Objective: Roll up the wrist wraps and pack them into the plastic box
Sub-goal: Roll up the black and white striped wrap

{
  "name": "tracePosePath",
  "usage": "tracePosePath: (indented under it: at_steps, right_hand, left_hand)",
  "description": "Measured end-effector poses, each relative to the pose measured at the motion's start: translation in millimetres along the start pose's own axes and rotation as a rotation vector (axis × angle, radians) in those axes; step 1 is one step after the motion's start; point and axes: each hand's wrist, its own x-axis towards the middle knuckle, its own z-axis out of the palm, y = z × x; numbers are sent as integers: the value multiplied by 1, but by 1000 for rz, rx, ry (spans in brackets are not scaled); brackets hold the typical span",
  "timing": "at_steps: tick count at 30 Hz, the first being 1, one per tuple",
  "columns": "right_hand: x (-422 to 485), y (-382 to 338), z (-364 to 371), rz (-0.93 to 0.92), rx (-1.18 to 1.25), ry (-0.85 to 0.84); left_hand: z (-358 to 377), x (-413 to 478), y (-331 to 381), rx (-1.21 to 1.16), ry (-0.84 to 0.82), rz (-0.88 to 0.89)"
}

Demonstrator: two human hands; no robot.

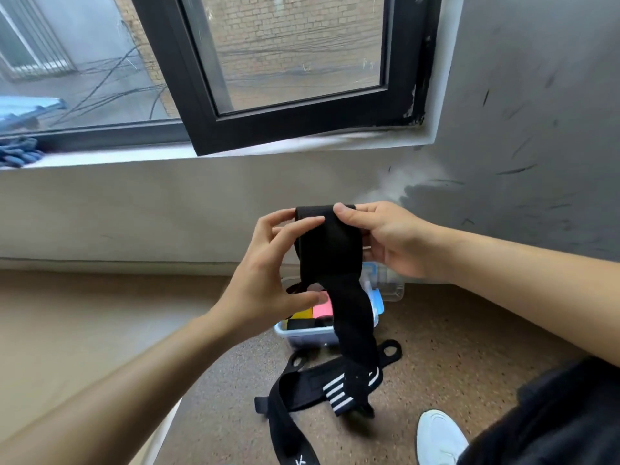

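One black-framed window (285, 72) stands high above the plastic box (307, 340) on the floor (453, 330). Over that box we hold a black wrist wrap (330, 250), its tail hanging past the box's near side, where loose wraps (312, 387) lie. Our left hand (265, 280) pinches the wrap's left edge; our right hand (392, 239) pinches its top, fingers curled.

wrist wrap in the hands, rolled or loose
Loose: left hand and right hand pinch the wrist wrap at its top; the tail hangs down.

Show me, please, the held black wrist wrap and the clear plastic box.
black wrist wrap (330, 250): head view, upper band between the hands.
clear plastic box (307, 340): head view, front wall.
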Motion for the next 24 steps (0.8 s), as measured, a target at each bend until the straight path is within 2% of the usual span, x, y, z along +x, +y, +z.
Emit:
tracePosePath:
  at_steps: [4,8,13,18,21,24]
  right_hand:
    - [-2,-3,4,53,40,-3]
    - [-3,-4,7,82,122,-19]
    - [-3,-5,9,64,131,-39]
    - [-3,-2,7,68,53,-58]
    - [-2,3,6,77,-18,-83]
    - [-1,5,5,72,-78,-110]
  left_hand:
    - [-5,5,-1,139,113,97]
    - [-10,9,-1,362,69,281]
    - [-10,12,-7,367,152,385]
    - [-19,14,-7,214,120,373]
    - [-21,12,1,38,140,248]
    - [-21,11,5,-239,161,70]
